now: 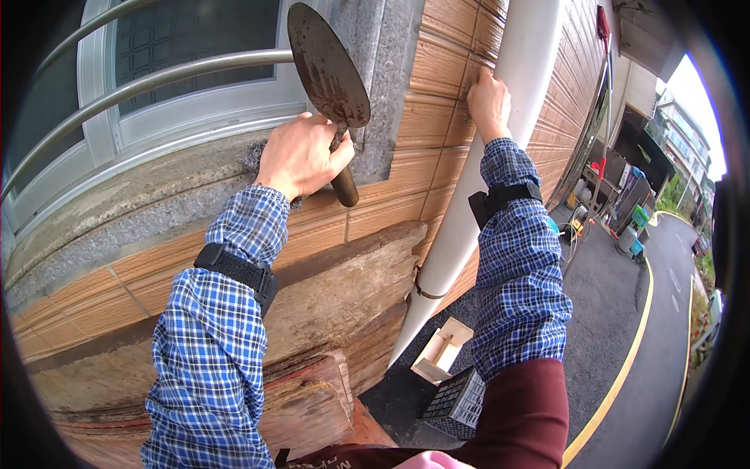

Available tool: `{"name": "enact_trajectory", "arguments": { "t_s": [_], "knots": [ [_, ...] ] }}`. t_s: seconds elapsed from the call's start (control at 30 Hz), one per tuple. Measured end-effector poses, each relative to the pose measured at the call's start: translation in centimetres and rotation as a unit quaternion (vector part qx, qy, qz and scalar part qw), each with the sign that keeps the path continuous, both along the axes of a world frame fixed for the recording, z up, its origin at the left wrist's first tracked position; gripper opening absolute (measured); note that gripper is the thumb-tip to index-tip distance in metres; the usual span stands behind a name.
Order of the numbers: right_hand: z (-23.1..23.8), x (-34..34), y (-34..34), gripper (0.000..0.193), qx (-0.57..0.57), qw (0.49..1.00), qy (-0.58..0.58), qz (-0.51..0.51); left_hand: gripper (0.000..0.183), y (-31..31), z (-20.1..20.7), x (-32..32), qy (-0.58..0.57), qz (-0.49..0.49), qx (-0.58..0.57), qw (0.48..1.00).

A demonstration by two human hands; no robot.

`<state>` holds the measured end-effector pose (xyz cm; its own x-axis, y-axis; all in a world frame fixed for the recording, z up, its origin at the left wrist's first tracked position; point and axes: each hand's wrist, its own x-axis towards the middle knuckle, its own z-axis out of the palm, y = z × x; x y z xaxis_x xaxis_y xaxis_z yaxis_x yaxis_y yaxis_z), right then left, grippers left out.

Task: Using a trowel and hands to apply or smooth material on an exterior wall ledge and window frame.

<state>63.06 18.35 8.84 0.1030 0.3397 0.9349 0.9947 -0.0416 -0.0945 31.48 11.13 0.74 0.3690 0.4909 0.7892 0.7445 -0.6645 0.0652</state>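
Left of the white tubular downpipe [533, 62], the dark leaf-shaped metal trowel [326, 69], gripped by the left hand [300, 160], should be steadied; the curled right hand [490, 103] cannot be read.

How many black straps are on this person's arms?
2: one strap around the left checked sleeve, behind the left hand holding a trowel; another strap around the right checked sleeve, behind the right hand by the white pipe. Any under the sleeves would be hidden.
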Motion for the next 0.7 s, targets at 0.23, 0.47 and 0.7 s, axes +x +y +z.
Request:
{"name": "enact_trajectory", "arguments": {
  "t_s": [0.23,0.47,0.7],
  "knots": [
    [-1.1,-0.5,1.8,0.026,0.040,0.996,0.057,0.048,0.030,-0.3,0.3,0.3,0.013,0.011,-0.015,1.000],
    [0.3,-0.4,1.1,0.019,-0.012,0.998,0.056,-0.023,0.028,0.0,0.0,-0.2,0.007,-0.003,0.003,1.000],
    [-0.3,1.2,1.0,0.021,0.047,0.999,0.016,0.003,0.028,-0.1,0.1,0.1,0.022,0.004,-0.013,1.000]
  ]
}}
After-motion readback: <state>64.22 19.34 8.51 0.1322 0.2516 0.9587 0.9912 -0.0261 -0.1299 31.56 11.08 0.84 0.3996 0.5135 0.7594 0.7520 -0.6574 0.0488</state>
